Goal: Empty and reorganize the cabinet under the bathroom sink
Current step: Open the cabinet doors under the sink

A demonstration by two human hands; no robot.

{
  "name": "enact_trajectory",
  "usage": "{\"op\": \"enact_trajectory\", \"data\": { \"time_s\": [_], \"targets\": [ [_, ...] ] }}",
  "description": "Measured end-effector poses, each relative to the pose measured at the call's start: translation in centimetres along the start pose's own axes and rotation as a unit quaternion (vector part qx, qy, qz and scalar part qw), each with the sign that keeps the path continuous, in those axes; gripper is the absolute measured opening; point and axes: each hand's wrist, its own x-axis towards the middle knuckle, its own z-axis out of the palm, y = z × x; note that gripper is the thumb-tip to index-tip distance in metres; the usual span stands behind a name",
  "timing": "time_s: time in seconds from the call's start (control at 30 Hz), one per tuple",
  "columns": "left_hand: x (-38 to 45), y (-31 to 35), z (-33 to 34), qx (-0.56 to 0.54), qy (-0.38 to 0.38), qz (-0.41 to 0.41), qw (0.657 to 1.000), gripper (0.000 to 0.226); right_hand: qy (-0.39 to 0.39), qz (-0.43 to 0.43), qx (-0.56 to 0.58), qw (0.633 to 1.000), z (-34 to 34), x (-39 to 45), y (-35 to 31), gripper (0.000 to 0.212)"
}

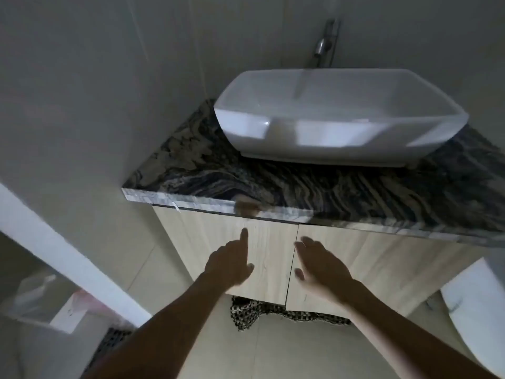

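We see both hands empty: left hand w/ index out, right hand spread open, prob. just off shut cabinet doors under sink

Dim bathroom with plain grey walls, pale tiled floor, dark veined stone countertop (glossy at its front edge), white toilet at right.

No readable text, labels, brands or numbers anywhere; frame dim and blurred.
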Motion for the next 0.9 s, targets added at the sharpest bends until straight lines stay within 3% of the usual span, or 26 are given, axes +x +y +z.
{"op": "enact_trajectory", "data": {
  "time_s": [0.07,0.17,0.27,0.33,0.47,0.67,0.8,0.9],
  "targets": [
    [1.6,-0.1,2.6,-0.02,0.071,0.018,0.997,0.09,0.128,-0.014,-0.042,0.991,2.3,2.1,-0.3,0.053],
    [3.6,-0.6,5.7,-0.018,0.171,0.058,0.983,0.093,0.247,-0.044,-0.116,0.961,5.1,5.3,-0.3,0.063],
    [5.2,-1.3,8.3,-0.049,0.244,0.085,0.965,0.092,0.35,-0.04,-0.126,0.927,6.3,7.5,-0.9,0.062],
    [6.0,-1.2,10.7,-0.069,0.302,0.094,0.946,0.093,0.402,-0.03,-0.158,0.902,5.7,8.4,-1.7,0.049],
    [6.7,0.1,17.0,-0.084,0.298,0.081,0.947,0.101,0.36,0.011,-0.209,0.909,4.9,9.7,-3.2,0.05],
    [7.5,1.5,19.6,-0.099,0.289,0.065,0.95,0.11,0.42,0.027,-0.306,0.854,6.0,10.0,-3.5,0.029],
    [5.0,1.4,18.7,-0.107,0.237,0.071,0.963,0.114,0.416,-0.016,-0.211,0.885,5.9,7.8,-4.0,0.016],
    [2.6,1.3,18.5,-0.135,0.221,0.082,0.962,0.12,0.394,-0.032,-0.178,0.901,6.0,6.0,-4.8,0.029]
  ]
}}
